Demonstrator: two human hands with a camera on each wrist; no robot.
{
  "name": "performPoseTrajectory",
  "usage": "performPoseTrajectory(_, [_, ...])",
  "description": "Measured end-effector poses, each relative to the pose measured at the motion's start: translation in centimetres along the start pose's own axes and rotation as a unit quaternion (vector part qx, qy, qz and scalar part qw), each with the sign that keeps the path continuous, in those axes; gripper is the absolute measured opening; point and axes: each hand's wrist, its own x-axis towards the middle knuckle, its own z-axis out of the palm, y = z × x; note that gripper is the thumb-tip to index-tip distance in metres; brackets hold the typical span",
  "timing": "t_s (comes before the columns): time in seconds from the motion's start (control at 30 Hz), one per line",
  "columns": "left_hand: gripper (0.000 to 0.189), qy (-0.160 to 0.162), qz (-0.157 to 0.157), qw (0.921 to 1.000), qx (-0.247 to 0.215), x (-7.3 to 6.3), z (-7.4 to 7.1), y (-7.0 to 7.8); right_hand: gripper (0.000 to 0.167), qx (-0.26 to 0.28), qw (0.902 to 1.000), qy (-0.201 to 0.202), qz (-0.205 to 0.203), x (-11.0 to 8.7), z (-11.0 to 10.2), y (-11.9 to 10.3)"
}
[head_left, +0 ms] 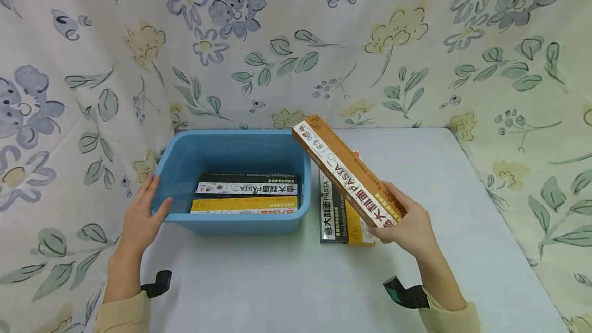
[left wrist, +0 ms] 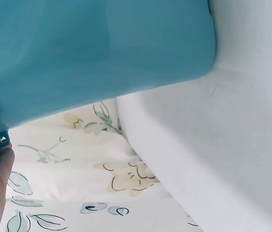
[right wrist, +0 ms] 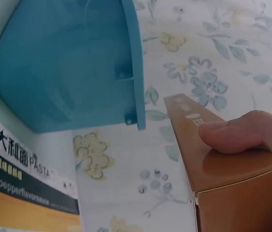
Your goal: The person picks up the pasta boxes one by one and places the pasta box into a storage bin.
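My right hand (head_left: 407, 220) grips one end of a brown pasta box (head_left: 347, 168), thumb on one side and fingers on the other. The box is tilted in the air, its far end beside the right rim of the blue bin (head_left: 245, 224). At the bin's left rim, my left hand (head_left: 143, 212) rests with fairly straight fingers and the thumb spread over the front corner. In the left wrist view, a fingertip (left wrist: 3, 162) touches the rim. Inside the bin lie a black pasta box (head_left: 247, 188) and a yellow pasta box (head_left: 245, 203), side by side.
Right of the bin, a black pasta box (head_left: 328, 215) and a yellow pasta box (head_left: 359, 229) lie on the white table (head_left: 277, 281), partly hidden under the raised brown one. A flowered curtain (head_left: 296, 40) hangs behind and along both sides.
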Motion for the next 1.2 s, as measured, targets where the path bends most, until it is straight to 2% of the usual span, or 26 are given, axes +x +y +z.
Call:
performPoseTrajectory(0.13, [0.066, -0.002, 0.002, 1.0, 0.001, 0.2, 0.1, 0.0, 0.098, 0.008, 0.9998, -0.01, -0.014, -0.1, 0.5, -0.7])
performPoseTrajectory(0.37, [0.066, -0.001, 0.01, 0.9999, -0.008, 0.1, 0.0, -0.2, 0.098, -0.014, 0.9983, -0.011, -0.056, 0.0, 1.6, -1.8])
performPoseTrajectory(0.73, [0.066, 0.003, 0.013, 0.9999, 0.001, 0.2, 0.0, -0.3, 0.093, 0.006, 0.995, -0.026, -0.096, 0.8, 3.5, -3.8])
performPoseTrajectory(1.2, [0.065, 0.008, 0.02, 0.9997, -0.012, 0.1, 0.0, -0.1, 0.089, 0.016, 0.9941, -0.047, -0.097, 1.4, 5.4, -4.4])
